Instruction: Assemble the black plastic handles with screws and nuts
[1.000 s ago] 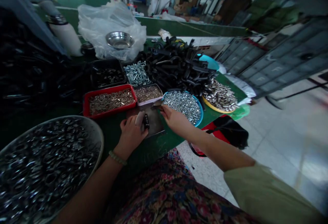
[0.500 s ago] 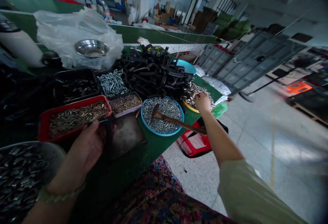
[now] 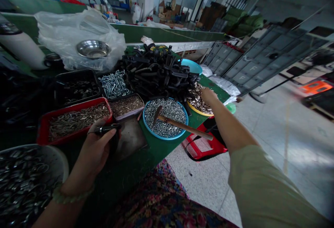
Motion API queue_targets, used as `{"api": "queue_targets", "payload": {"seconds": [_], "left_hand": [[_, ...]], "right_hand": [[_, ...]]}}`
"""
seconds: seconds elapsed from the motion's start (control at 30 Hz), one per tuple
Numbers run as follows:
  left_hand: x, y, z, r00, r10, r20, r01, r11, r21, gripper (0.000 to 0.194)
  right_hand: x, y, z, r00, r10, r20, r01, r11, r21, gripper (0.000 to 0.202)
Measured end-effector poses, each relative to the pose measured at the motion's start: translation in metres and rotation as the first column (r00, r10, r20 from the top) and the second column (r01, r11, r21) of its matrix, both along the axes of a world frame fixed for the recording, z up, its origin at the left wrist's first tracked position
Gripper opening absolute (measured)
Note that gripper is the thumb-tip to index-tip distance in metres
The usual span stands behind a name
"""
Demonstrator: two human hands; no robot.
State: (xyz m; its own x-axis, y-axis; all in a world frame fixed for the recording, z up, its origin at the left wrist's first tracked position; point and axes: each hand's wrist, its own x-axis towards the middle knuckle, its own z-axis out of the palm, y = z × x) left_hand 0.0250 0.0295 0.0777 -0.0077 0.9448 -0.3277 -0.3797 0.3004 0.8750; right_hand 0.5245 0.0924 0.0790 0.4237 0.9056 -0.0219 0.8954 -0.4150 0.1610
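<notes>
My left hand point(image 3: 97, 148) is closed around a black plastic part point(image 3: 108, 128), thumb along its side, above a worn metal plate point(image 3: 130, 139) on the bench. Over at the right, my right hand point(image 3: 208, 96) has its curled fingers down among shiny metal sleeves point(image 3: 197, 99) in a yellow-rimmed bowl point(image 3: 199, 111). Its fingertips are hidden, so what they pinch does not show. Between the hands, a hammer point(image 3: 182, 126) rests across a blue bowl point(image 3: 167, 138) of small nuts point(image 3: 169, 111), its handle jutting past the rim.
Behind the bowls rises a heap of black parts point(image 3: 159, 71). Long screws point(image 3: 114, 83), a red tray point(image 3: 43, 130) of pins and a black tray point(image 3: 97, 90) stand at left. A large bowl point(image 3: 64, 158) of dark pieces is nearest. A red stool point(image 3: 206, 148) sits beyond the bench edge.
My left hand has turned the black part, so its side and my thumb show more clearly. My right hand stays at the metal sleeves, fingers further in. The view has shifted slightly.
</notes>
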Motion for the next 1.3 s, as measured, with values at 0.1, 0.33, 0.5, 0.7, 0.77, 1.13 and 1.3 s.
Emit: {"api": "queue_targets", "payload": {"seconds": [0.1,0.33,0.5,0.7,0.77,1.13,1.3], "left_hand": [[-0.001,-0.004,-0.002,0.999,-0.035,-0.011,0.034,0.999,-0.019,0.065],[-0.001,-0.009,0.003,0.998,-0.005,-0.056,0.003,1.0,-0.031,0.069],[-0.006,-0.009,0.005,0.999,0.054,-0.009,-0.054,0.997,-0.063,0.057],[-0.009,-0.008,0.002,0.987,0.071,0.146,-0.056,0.993,-0.101,0.026],[-0.008,-0.008,0.002,0.984,0.057,0.17,-0.038,0.993,-0.113,0.025],[-0.013,-0.012,-0.012,0.984,0.079,0.158,-0.059,0.99,-0.128,0.03],[-0.01,-0.013,-0.012,0.988,0.083,0.13,-0.063,0.986,-0.153,0.033]], "right_hand": [[0.0,-0.005,0.0,1.0,0.016,0.015,-0.016,1.0,-0.001,0.038],[-0.007,-0.005,-0.004,0.991,0.125,-0.056,-0.127,0.991,-0.031,0.039],[-0.001,-0.006,0.0,0.987,0.092,-0.132,-0.089,0.995,0.034,0.027],[0.014,-0.005,0.0,0.957,0.004,-0.291,0.084,0.954,0.288,0.037],[0.016,-0.001,-0.003,0.936,-0.003,-0.353,0.14,0.92,0.365,0.039],[0.018,0.003,-0.018,0.898,0.074,-0.434,0.105,0.921,0.375,0.046],[0.011,0.0,-0.025,0.927,0.067,-0.37,0.063,0.943,0.327,0.049]]}}
